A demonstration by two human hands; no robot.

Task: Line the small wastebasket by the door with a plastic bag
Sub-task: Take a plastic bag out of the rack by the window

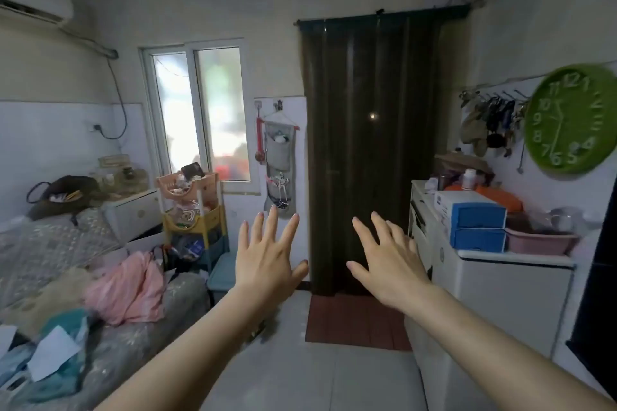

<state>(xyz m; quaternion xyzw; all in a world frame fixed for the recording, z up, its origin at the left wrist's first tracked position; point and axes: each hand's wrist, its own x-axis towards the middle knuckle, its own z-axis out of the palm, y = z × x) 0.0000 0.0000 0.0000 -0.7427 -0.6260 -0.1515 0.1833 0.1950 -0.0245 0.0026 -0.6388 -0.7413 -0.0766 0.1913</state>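
Note:
Both my arms are stretched forward at chest height toward the dark door [370,150]. My left hand [267,257] is open, fingers spread, palm away from me, holding nothing. My right hand [387,260] is likewise open and empty, fingers splayed, just right of the left. A pale blue bin-like box [220,273] stands on the floor left of the door, partly hidden behind my left hand; I cannot tell whether it is the wastebasket. No plastic bag shows.
A cluttered bed [83,293] fills the left side. A tiered cart [193,213] stands under the window. A white appliance [500,293] with blue boxes [474,223] and a pink basin [541,240] is at right. A red mat [357,320] lies before the door.

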